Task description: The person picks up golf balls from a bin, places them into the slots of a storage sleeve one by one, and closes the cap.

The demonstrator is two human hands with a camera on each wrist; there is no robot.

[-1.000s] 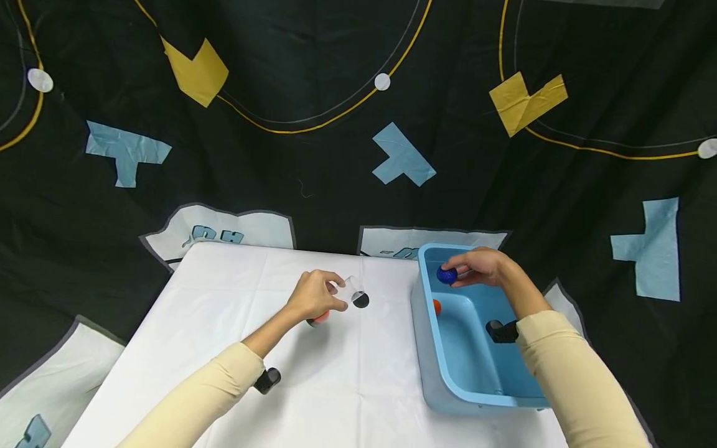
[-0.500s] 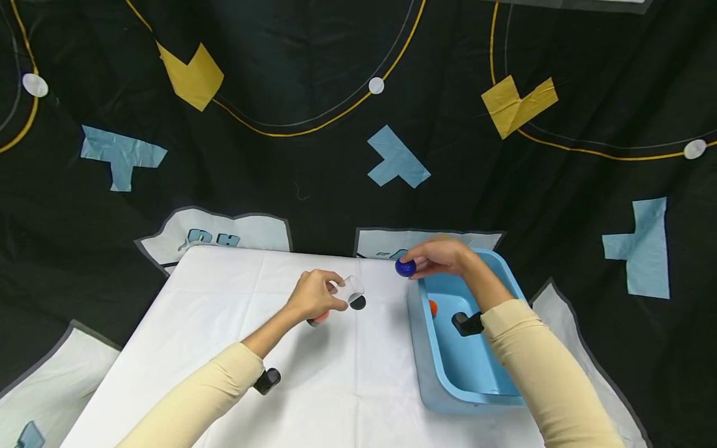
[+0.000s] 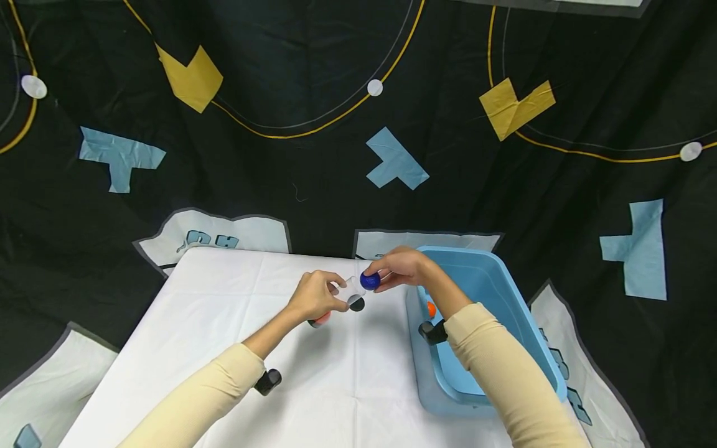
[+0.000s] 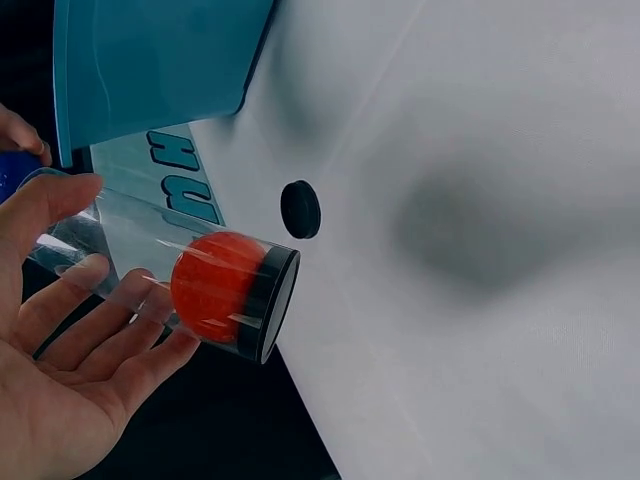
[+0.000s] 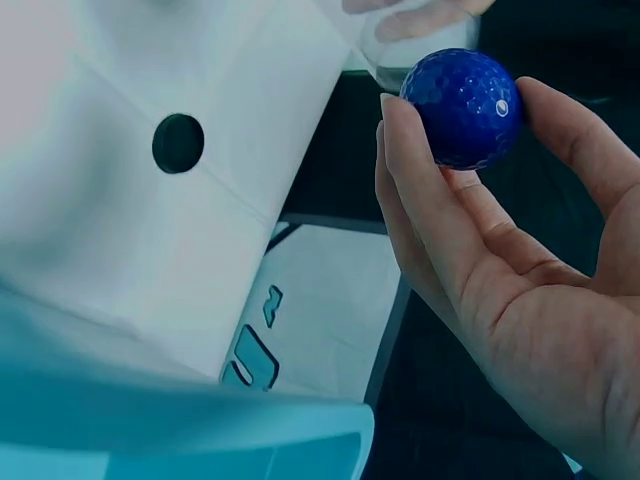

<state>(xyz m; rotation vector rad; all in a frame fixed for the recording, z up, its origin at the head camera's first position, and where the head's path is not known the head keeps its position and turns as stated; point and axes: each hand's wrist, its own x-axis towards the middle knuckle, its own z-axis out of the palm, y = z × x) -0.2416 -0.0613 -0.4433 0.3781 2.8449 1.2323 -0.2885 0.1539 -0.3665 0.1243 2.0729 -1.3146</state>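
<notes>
My left hand holds a clear plastic tube near its open end, tilted above the table. An orange ball sits inside, against the black cap at the tube's far end. Between thumb and fingertips, my right hand pinches a dimpled blue golf ball. In the head view this blue ball is right beside the tube's open end; whether they touch I cannot tell. A loose black cap lies on the white table below the tube.
A light blue plastic bin stands on the right of the white-covered table, under my right forearm. Inside it an orange ball shows near the left wall. A black cloth with taped shapes hangs behind.
My right hand has carried the blue golf ball left, out from over the bin to the tube's open end. The left hand keeps its hold on the tube almost unmoved.
</notes>
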